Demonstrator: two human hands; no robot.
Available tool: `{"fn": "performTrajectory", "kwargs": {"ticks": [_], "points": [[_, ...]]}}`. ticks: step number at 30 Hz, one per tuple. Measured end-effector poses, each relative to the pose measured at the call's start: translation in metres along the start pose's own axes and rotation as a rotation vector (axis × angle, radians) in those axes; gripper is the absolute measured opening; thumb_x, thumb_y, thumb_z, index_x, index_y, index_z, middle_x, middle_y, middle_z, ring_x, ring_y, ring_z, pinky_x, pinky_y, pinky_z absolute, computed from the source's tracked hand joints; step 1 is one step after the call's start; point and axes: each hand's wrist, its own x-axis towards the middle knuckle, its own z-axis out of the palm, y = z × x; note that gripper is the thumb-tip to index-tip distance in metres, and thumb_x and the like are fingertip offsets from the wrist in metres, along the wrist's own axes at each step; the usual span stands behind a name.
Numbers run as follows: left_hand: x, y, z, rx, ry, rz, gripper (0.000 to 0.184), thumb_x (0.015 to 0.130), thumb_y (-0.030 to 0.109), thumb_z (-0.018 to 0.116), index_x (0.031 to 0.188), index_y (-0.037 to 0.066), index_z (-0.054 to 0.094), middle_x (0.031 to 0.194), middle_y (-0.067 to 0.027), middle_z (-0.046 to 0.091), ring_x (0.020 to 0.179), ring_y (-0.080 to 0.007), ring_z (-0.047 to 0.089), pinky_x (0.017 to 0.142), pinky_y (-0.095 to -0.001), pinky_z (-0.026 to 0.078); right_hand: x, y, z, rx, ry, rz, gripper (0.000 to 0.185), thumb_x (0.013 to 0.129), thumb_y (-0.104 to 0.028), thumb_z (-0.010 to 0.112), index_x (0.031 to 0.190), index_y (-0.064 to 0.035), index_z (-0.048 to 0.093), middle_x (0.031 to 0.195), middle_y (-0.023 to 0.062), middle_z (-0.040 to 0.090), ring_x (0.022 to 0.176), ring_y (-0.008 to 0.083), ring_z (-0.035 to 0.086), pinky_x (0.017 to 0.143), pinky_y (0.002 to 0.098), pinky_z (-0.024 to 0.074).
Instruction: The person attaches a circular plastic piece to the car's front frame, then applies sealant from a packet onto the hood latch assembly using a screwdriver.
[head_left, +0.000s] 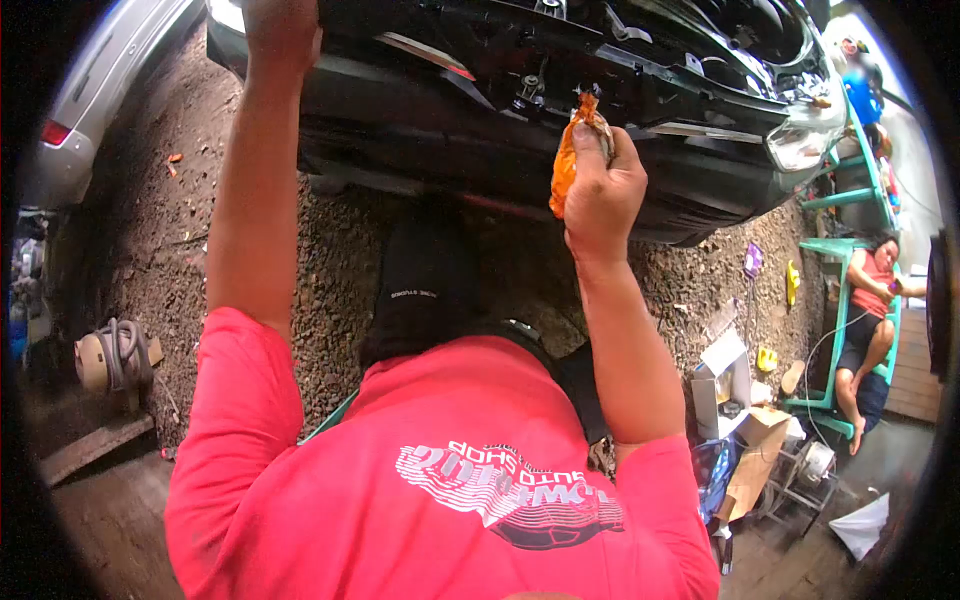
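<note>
My right hand (606, 195) is closed around a crumpled orange-and-white packet (564, 172), its brownish-orange tip pointing up at the car. Whether the packet is plastic or cloth is hard to make out. Just beyond that tip is the exposed front of a dark car (430, 130), where brackets and bolts show along a black panel. My left hand (281, 35) reaches to the car's front at the upper left, near a headlight. Its fingers are blurred and cut off by the top of the view.
A grey vehicle (95, 120) stands at left above a coiled hose on a machine (115, 357). Gravel (335, 290) lies below the car. To the right are an open cardboard box (752, 460), a fan-like device (815, 462) and a person on a green bench (820, 330).
</note>
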Motion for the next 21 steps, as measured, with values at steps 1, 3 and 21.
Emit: {"fn": "performTrajectory", "kwargs": {"ticks": [1,3,21], "points": [[0.015,-0.007,0.005,-0.087,0.003,0.04,0.053,0.093,0.0,0.062,0.145,0.009,0.057,0.126,-0.009,0.068,0.107,-0.0215,0.067,0.098,-0.0335,0.055,0.003,0.005,0.003,-0.004,0.007,-0.005,0.017,0.101,-0.015,0.065,0.087,-0.0052,0.064,0.068,-0.0046,0.054,0.056,0.0038,0.049,0.049,0.0235,0.0388],[0.04,-0.027,0.011,-0.182,0.005,0.076,0.048,0.093,0.0,0.061,0.141,0.005,0.06,0.122,-0.0083,0.069,0.106,-0.0197,0.066,0.097,-0.0313,0.054,0.006,0.011,0.008,-0.094,0.08,-0.034,0.019,0.101,-0.013,0.064,0.084,-0.0053,0.063,0.07,-0.0047,0.055,0.059,0.003,0.049,0.052,0.0235,0.0389],[0.062,-0.06,0.043,0.064,-0.141,-0.24,0.032,0.095,-0.005,0.053,0.124,-0.001,0.067,0.097,-0.0086,0.075,0.082,-0.0166,0.071,0.073,-0.0287,0.058,0.003,-0.002,0.005,0.327,-0.035,0.353,0.032,0.108,-0.034,0.053,0.118,-0.0052,0.062,0.098,0.0075,0.067,0.077,0.0234,0.069,0.073,0.0405,0.0593]]}}
